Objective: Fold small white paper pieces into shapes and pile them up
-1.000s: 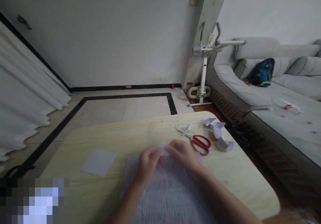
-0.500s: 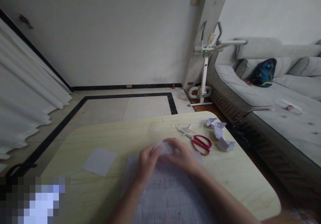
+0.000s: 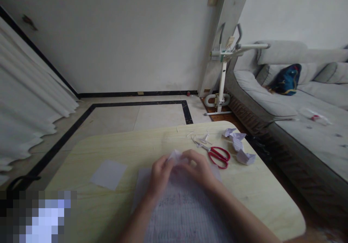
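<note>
A small folded piece of white paper (image 3: 175,156) is pinched between my two hands, over the middle of the table. My left hand (image 3: 160,172) grips its left side with the thumb and fingers. On its right side, my right hand (image 3: 198,167) closes round the paper with bent fingers. Beneath both hands lies a sheet of lined paper (image 3: 176,214) with writing on it, partly covered by my forearms. Red-handled scissors (image 3: 219,157) rest just right of my right hand, blades pointing left.
Several folded paper pieces (image 3: 237,141) lie along the right side of the wooden table (image 3: 258,196). A square of white paper (image 3: 108,174) sits at the left. Thin paper scraps (image 3: 202,138) are by the scissor tips. Beyond stand an exercise machine (image 3: 223,72) and a grey sofa (image 3: 320,101).
The folded paper has shifted slightly in my fingers, and its pointed top shows more now. Both hands stay in nearly the same place.
</note>
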`<action>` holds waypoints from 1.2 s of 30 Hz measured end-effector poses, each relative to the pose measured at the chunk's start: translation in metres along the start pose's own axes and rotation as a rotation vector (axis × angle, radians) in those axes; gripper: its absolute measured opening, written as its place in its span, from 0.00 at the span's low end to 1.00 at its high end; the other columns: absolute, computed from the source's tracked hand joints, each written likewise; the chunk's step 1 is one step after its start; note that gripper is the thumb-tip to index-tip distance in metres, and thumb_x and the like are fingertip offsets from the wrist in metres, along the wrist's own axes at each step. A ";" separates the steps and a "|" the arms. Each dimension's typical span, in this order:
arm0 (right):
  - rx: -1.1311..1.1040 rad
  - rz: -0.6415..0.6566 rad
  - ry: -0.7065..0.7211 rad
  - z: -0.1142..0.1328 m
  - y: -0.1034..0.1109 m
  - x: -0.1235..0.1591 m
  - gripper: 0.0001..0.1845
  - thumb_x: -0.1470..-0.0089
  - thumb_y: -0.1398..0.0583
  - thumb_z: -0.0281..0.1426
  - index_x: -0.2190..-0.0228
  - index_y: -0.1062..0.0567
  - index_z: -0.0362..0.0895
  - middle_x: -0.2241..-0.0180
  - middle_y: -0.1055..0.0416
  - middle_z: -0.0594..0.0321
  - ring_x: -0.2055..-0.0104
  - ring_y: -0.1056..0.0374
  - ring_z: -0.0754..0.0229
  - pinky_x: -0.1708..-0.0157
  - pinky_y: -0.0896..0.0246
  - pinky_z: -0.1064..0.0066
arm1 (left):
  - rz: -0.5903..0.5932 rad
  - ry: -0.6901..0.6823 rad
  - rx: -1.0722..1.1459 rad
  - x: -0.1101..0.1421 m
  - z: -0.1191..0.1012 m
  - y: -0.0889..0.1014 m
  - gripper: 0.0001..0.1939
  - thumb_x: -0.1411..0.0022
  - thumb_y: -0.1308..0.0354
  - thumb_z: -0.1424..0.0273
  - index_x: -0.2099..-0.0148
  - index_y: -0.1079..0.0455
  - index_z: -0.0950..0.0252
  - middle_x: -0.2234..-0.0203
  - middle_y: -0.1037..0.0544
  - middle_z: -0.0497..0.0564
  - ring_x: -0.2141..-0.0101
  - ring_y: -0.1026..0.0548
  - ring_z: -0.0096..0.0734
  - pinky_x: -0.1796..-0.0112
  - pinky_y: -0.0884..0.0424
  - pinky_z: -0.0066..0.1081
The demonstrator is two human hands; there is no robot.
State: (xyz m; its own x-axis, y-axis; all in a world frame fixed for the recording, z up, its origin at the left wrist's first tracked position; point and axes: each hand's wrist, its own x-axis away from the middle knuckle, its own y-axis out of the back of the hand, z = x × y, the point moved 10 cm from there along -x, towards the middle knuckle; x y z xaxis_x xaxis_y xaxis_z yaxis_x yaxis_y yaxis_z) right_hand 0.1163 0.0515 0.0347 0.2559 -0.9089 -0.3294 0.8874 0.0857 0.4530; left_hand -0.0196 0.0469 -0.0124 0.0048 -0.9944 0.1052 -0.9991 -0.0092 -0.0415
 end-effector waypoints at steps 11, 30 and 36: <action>-0.057 0.022 0.087 0.014 0.002 -0.001 0.06 0.46 0.39 0.34 0.70 0.23 0.45 0.69 0.28 0.59 0.66 0.32 0.60 0.66 0.37 0.70 | 0.069 0.073 0.075 0.000 0.000 -0.007 0.15 0.45 0.40 0.62 0.60 0.27 0.69 0.73 0.22 0.51 0.74 0.26 0.29 0.71 0.30 0.26; -0.138 0.036 0.059 0.011 0.002 -0.001 0.07 0.48 0.37 0.33 0.66 0.24 0.44 0.68 0.28 0.59 0.68 0.32 0.61 0.68 0.37 0.70 | 0.078 0.101 0.233 -0.002 0.011 -0.007 0.12 0.45 0.41 0.65 0.62 0.28 0.69 0.70 0.22 0.53 0.68 0.25 0.34 0.70 0.32 0.26; -0.153 0.071 0.024 0.008 0.001 -0.002 0.05 0.46 0.39 0.32 0.69 0.24 0.43 0.68 0.29 0.59 0.65 0.33 0.60 0.65 0.37 0.70 | 0.065 0.071 0.188 -0.003 0.011 -0.006 0.11 0.44 0.41 0.64 0.63 0.28 0.68 0.71 0.23 0.51 0.69 0.25 0.33 0.70 0.32 0.26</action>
State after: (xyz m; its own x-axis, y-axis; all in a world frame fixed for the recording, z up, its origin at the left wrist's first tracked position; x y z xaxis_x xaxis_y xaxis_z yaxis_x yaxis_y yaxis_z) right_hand 0.1134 0.0502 0.0422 0.3275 -0.8885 -0.3215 0.9143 0.2122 0.3449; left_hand -0.0137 0.0485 -0.0232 -0.0692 -0.9838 0.1656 -0.9716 0.0288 -0.2347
